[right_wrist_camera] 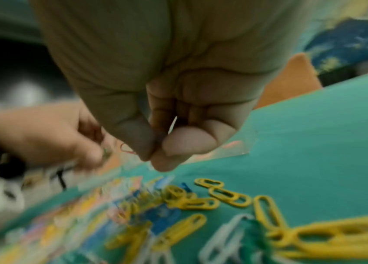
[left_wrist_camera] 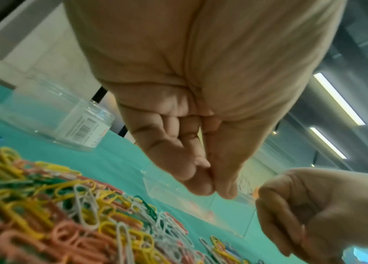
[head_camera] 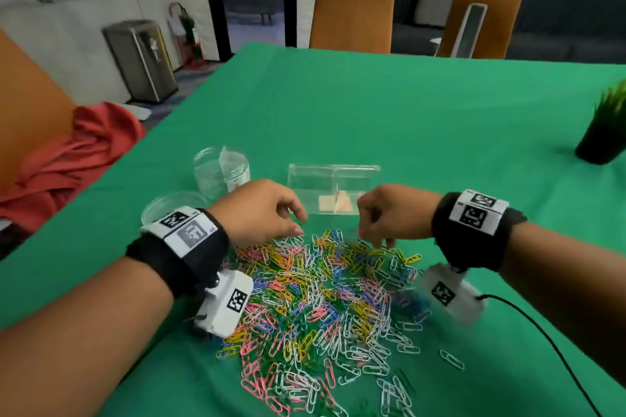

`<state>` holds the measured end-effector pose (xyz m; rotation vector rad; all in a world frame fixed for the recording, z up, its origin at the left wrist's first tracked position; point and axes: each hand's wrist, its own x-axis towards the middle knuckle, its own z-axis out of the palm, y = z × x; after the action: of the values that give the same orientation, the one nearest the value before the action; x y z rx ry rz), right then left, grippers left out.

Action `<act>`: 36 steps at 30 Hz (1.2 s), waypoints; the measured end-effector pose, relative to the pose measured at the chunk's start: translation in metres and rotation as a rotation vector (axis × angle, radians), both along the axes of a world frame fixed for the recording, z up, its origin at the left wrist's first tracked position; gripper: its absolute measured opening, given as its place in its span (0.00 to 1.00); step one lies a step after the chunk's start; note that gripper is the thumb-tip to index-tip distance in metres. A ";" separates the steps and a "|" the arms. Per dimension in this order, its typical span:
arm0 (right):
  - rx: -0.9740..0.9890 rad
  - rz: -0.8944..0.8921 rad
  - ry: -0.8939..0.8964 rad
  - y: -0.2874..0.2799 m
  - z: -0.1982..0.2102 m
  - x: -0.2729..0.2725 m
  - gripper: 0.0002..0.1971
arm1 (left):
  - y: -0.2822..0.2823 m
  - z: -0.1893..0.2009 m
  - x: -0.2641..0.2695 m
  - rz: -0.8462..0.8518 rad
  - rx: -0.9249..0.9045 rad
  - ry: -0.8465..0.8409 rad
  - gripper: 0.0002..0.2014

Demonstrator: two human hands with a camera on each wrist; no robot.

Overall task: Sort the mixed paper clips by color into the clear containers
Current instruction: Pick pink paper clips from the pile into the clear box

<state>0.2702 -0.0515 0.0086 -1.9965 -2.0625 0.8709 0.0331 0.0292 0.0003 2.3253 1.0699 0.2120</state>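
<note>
A heap of mixed paper clips [head_camera: 325, 294] in pink, yellow, green, blue and white lies on the green tablecloth. Just behind it stands a clear rectangular box [head_camera: 333, 186] with a few pink clips inside, and left of that a clear round jar [head_camera: 220, 173]. My right hand [head_camera: 367, 234] hovers over the heap's far edge, thumb and fingers pinching a pink clip [right_wrist_camera: 126, 149]. My left hand [head_camera: 299, 228] is at the heap's far left edge. Its fingertips [left_wrist_camera: 203, 185] are pressed to the thumb, and a thin green clip [right_wrist_camera: 105, 152] shows between them.
A shallow clear lid [head_camera: 169, 205] lies left of my left wrist. A red cloth [head_camera: 67, 152] hangs over a chair at the left. At the far right stands a potted plant [head_camera: 599, 132]. A black cable [head_camera: 542, 332] runs from the right wrist camera.
</note>
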 end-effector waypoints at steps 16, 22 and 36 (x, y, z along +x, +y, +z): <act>0.240 -0.396 0.851 0.017 0.038 0.041 0.18 | 0.005 0.021 0.015 0.069 0.073 0.096 0.09; 0.259 -0.395 1.026 0.005 0.017 0.031 0.16 | 0.001 0.019 0.022 -0.015 0.193 0.406 0.13; -0.140 -0.342 0.362 -0.033 0.011 0.054 0.13 | -0.009 0.003 0.022 -0.033 0.387 0.345 0.03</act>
<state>0.3240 -0.0847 0.0193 -1.9935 -1.4527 1.2182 0.0553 0.0204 0.0032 2.7981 1.2414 0.0003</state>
